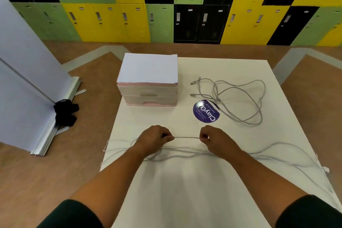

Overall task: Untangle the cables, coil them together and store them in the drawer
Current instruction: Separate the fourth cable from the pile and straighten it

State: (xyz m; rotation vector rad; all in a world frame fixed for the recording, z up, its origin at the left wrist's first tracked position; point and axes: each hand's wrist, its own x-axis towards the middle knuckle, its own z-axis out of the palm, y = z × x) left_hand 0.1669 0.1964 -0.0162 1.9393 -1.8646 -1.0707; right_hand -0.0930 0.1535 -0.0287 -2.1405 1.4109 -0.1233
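Left hand (155,137) and right hand (212,138) pinch white cable (187,137); grey cable (215,94), sticker (206,111), drawers (148,96) lie beyond.

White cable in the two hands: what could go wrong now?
1. The thin white cable, pinched by the left hand and right hand, trails in loose loops under the wrists; pulling might tighten a knot.
2. Its white plug end lies at the square white table's right edge and could slide off.

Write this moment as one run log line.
left hand: pinches white cable | right hand: pinches white cable | grey cable: untouched | drawer unit: shut
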